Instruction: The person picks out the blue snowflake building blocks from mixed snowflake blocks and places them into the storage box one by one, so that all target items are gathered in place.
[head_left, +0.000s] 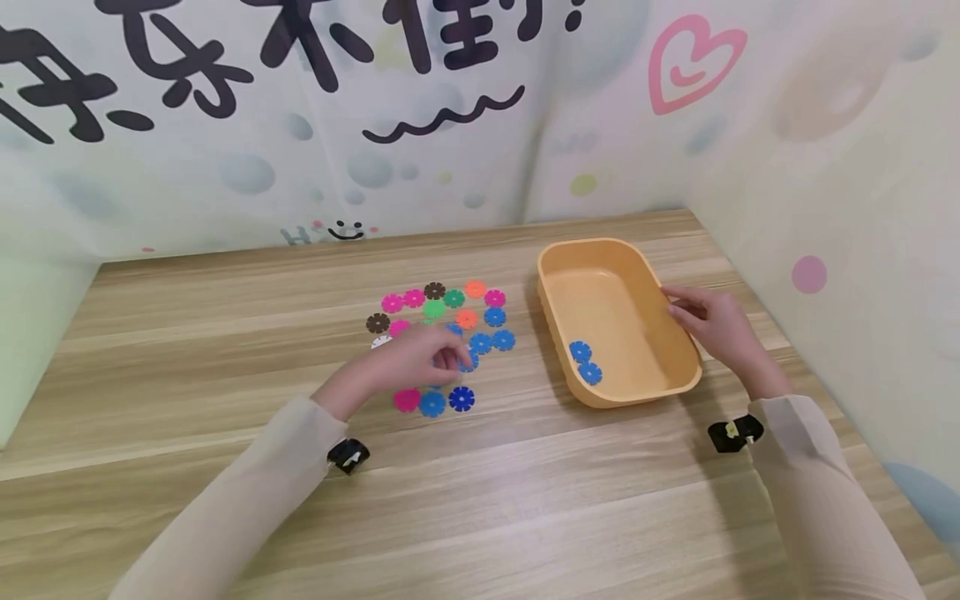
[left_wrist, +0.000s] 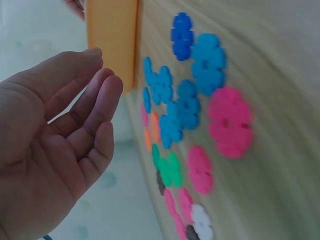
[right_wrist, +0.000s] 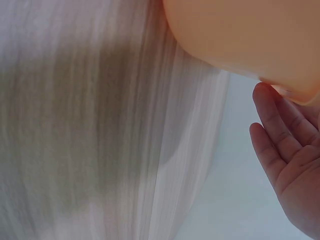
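Note:
My left hand [head_left: 420, 357] hovers over a group of flower-shaped plastic discs, its fingers loosely bent. In the left wrist view nothing shows between those fingers, and the discs lie apart from them. Blue discs [head_left: 503, 340] are nearest the fingertips; a pink disc [head_left: 407, 400] and a dark blue disc [head_left: 462, 399] lie on the near side. The hand hides part of the group in the head view. My right hand [head_left: 723, 329] grips the right rim of an orange plastic basin [head_left: 622, 312]. Two blue discs [head_left: 585, 362] lie inside it, by its left wall.
Pink, brown, green, orange and white discs, among them a brown one [head_left: 378, 322], are spread on the wood-grain table [head_left: 525, 500]. A printed wall sheet [head_left: 450, 175] stands behind the table, with another on the right. Black straps circle both wrists.

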